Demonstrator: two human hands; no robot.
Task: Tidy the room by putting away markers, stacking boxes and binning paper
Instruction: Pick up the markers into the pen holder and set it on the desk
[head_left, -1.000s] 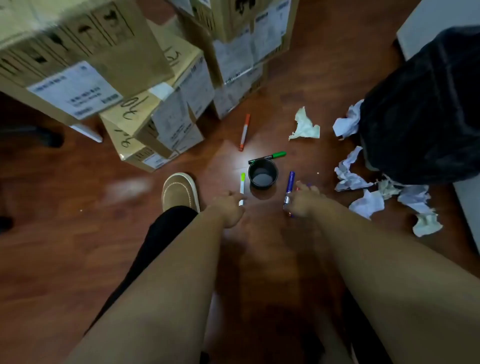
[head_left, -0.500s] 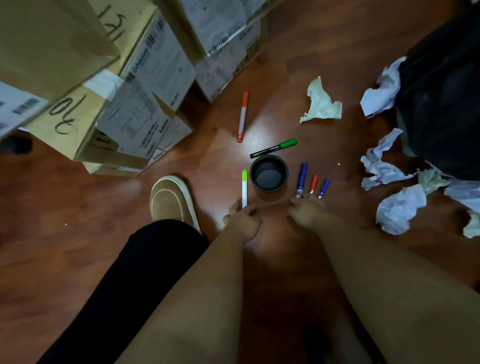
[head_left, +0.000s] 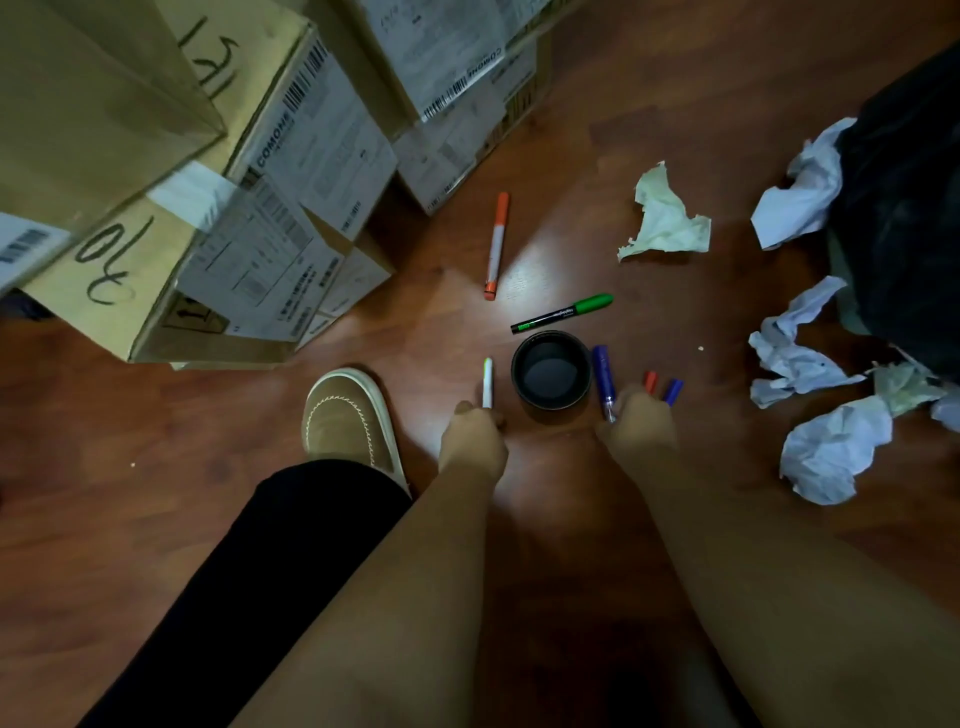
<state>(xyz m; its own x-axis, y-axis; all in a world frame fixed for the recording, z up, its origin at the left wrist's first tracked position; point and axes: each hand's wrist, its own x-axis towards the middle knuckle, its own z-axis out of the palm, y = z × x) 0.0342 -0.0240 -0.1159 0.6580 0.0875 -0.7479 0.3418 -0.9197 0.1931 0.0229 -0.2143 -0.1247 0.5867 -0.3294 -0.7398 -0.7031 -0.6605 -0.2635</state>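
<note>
A black round cup (head_left: 551, 375) stands open on the wooden floor. My left hand (head_left: 474, 441) grips a white marker with a light-green cap (head_left: 487, 382) just left of the cup. My right hand (head_left: 638, 422) holds a thick blue marker (head_left: 602, 376), a red-capped one (head_left: 650, 381) and a blue-capped one (head_left: 674, 391) right of the cup. An orange marker (head_left: 497, 245) and a green-capped black marker (head_left: 563, 313) lie beyond the cup. Crumpled papers (head_left: 826, 452) lie at the right.
Stacked cardboard boxes (head_left: 249, 218) fill the upper left and more boxes (head_left: 467, 104) stand behind. A black bin bag (head_left: 904, 208) sits at the right edge among paper balls. My tan shoe (head_left: 348, 415) and dark trouser leg are at the lower left.
The view has dropped closer to the floor. Both hands stay beside the cup, the left holding the light-green marker, the right now holding three markers fanned out.
</note>
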